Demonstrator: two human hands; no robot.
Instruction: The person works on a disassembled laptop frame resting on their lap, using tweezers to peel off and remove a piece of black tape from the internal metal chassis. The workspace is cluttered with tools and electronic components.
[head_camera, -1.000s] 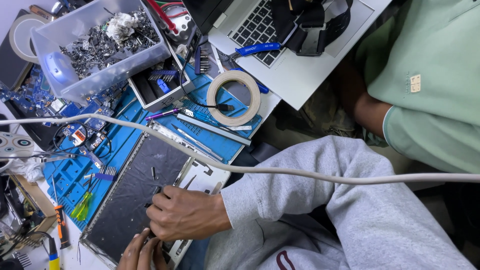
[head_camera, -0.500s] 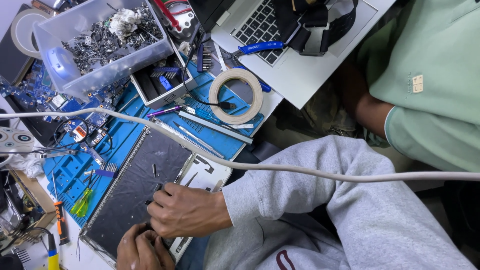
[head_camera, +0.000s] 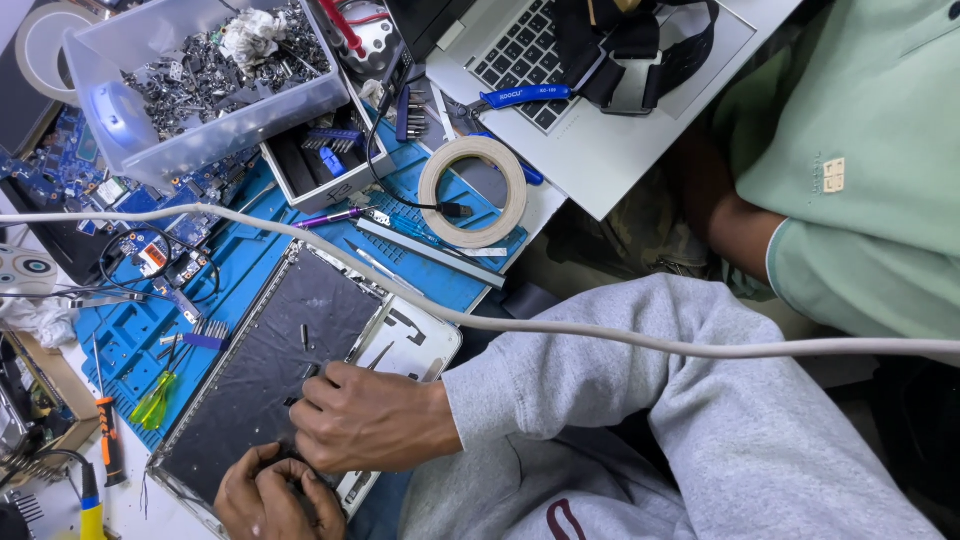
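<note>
An opened laptop shell (head_camera: 400, 335) with a dark inner panel (head_camera: 270, 360) lies on a blue work mat (head_camera: 250, 265). My right hand (head_camera: 370, 420), in a grey sleeve, rests on the panel's near part with its fingers bent down onto it. My left hand (head_camera: 275, 495) sits just below it at the shell's near edge, fingers curled. Whether a small part or tool is in it is hidden. A thin metal pick (head_camera: 378, 356) lies on the shell next to my right hand.
A white cable (head_camera: 600, 335) crosses the whole view. A tape roll (head_camera: 472, 192), a clear bin of scrap parts (head_camera: 210, 75), a bit tray (head_camera: 320, 160), circuit boards (head_camera: 150, 250), and screwdrivers (head_camera: 105, 440) lie around the mat. A co-worker in green (head_camera: 860, 180) sits by a silver laptop (head_camera: 610, 150).
Both hands stay on the laptop shell. My left hand has come slightly further into view, and the camera has shifted a little.
</note>
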